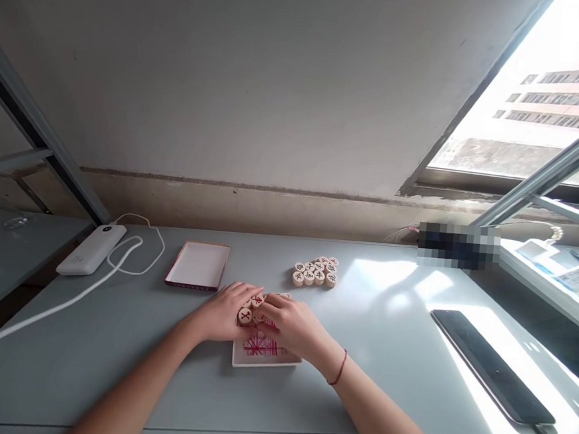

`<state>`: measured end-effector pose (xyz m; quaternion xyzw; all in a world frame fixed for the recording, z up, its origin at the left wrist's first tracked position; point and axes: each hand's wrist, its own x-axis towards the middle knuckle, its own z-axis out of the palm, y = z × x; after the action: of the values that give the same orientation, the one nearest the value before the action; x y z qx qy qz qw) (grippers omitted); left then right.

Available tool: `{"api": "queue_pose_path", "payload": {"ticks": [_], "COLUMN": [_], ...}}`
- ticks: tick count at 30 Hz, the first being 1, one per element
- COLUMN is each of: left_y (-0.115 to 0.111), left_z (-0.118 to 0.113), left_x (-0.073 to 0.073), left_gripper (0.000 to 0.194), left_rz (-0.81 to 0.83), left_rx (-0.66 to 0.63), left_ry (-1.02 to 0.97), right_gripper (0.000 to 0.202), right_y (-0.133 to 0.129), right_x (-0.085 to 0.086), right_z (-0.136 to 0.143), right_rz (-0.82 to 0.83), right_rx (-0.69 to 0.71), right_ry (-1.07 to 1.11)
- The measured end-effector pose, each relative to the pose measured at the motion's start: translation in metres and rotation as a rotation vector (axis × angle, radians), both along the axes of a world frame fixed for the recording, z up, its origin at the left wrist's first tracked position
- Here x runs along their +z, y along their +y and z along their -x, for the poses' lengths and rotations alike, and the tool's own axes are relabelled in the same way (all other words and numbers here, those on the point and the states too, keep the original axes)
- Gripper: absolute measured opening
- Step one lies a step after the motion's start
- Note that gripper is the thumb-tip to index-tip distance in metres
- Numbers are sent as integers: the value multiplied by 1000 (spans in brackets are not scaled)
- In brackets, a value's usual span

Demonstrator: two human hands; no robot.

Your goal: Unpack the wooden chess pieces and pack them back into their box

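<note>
A shallow white box (265, 362) sits near the desk's front edge, with a red-lined sheet (264, 344) inside. Round wooden xiangqi pieces with red characters (245, 316) lie in its left far part. My left hand (222, 312) curves around the box's left side, its fingers past the pieces and its thumb on the near side. Over the pieces from the right, my right hand (291, 321) has its fingers bent in a pinch on a xiangqi piece, mostly hidden. Beyond the box stands a cluster of black and red xiangqi pieces (309, 277).
The box lid (198, 265) lies inside up at the back left. Further left is a white power bank (92, 249) with a white cable (77, 298). A dark phone (491, 366) with a cable lies at right. Metal posts (70, 139) stand at the sides.
</note>
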<state>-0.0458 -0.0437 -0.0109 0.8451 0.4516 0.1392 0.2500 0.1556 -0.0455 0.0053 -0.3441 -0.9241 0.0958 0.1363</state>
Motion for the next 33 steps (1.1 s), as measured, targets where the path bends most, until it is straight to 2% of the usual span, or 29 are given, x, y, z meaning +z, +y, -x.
{"api": "queue_pose_path", "payload": {"ticks": [4, 6, 8, 12, 15, 18, 21, 26, 33], "left_y": [-1, -3, -5, -10, -10, -10, -10, -10, -11], "left_z": [-3, -7, -12, -21, -23, -22, -21, -21, -21], "left_x": [5, 7, 9, 8, 5, 3, 3, 3, 7], "left_gripper": [72, 71, 70, 61, 54, 51, 54, 55, 55], "left_rz": [26, 31, 29, 2, -32, -52, -44, -19, 8], "left_rx": [4, 13, 47, 104, 93, 80, 74, 86, 102], "left_ry": [6, 17, 35, 75, 72, 59, 44, 45, 47], "right_gripper": [6, 12, 16, 22, 28, 34, 31, 18, 13], "right_y": [3, 11, 25, 59, 82, 101, 118, 137, 146], "right_x": [3, 8, 11, 9, 5, 3, 5, 13, 27], "right_z": [-6, -18, -35, -72, -86, -87, -84, -78, -71], "right_rz": [62, 87, 43, -94, -57, 75, 181, 294, 403], "right_rx": [-10, -100, -274, -716, -892, -907, -877, -832, -809], "right_ry": [137, 240, 316, 332, 267, 77, -51, -140, -194]}}
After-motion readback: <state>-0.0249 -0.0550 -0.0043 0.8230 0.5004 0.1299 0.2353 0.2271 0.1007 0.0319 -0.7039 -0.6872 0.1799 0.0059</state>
